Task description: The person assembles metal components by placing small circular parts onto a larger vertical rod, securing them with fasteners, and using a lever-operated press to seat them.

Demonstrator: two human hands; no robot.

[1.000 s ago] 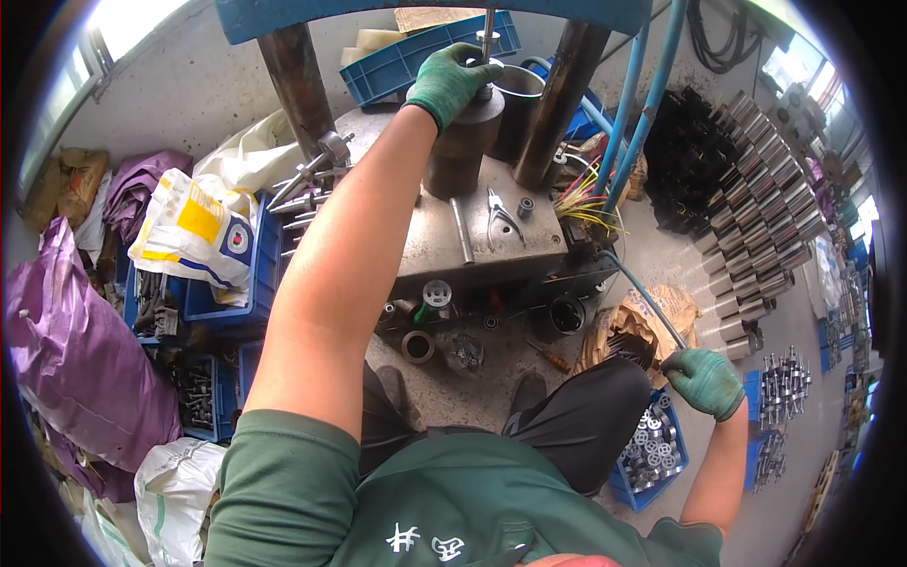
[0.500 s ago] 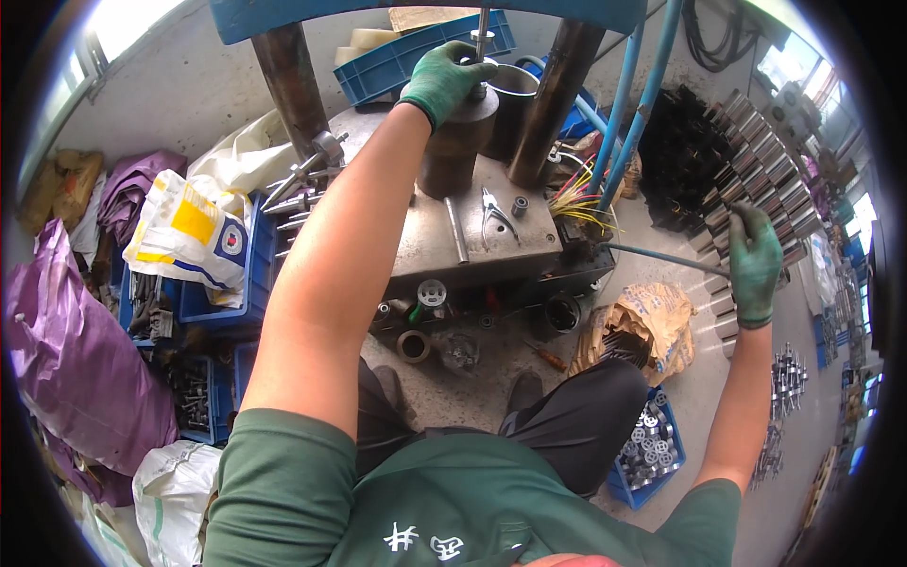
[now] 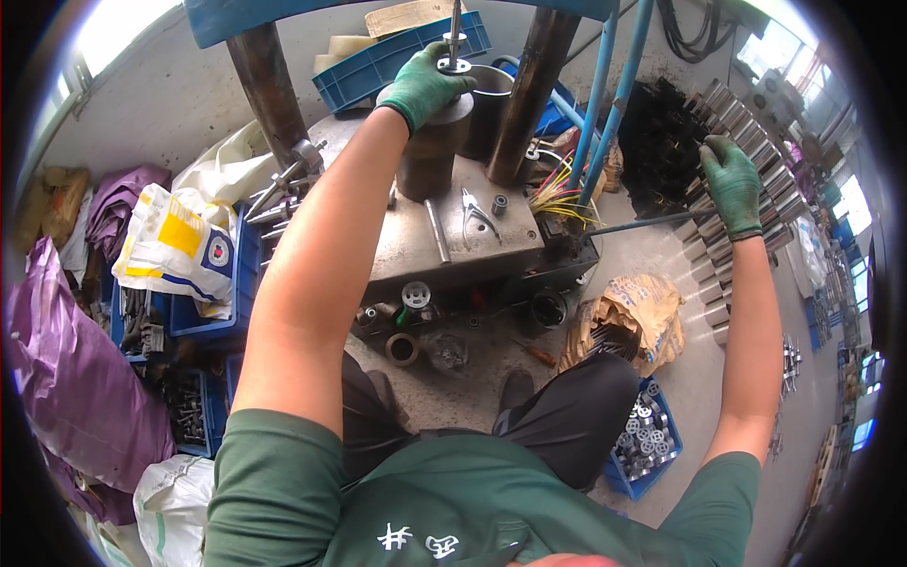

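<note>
At the press, my gloved left hand reaches up with its fingers and thumb closed around a small round metal disc with holes. A thin metal shaft stands upright above the disc. Beneath is a thick steel cylinder on the press bed. Out to the right, my gloved right hand is at the end of a long thin lever; its fingers look bent, and the palm side is hidden. Snap-ring pliers, a steel rod and a small bushing lie on the bed.
Shiny metal tubes are stacked beyond my right hand. A torn brown paper bag and a blue bin of perforated discs stand by my right leg. On the left are blue crates and a purple sack.
My right hand and the lever's end have moved up and away from me. The left hand stays at the disc, and the whole view has shifted slightly.
</note>
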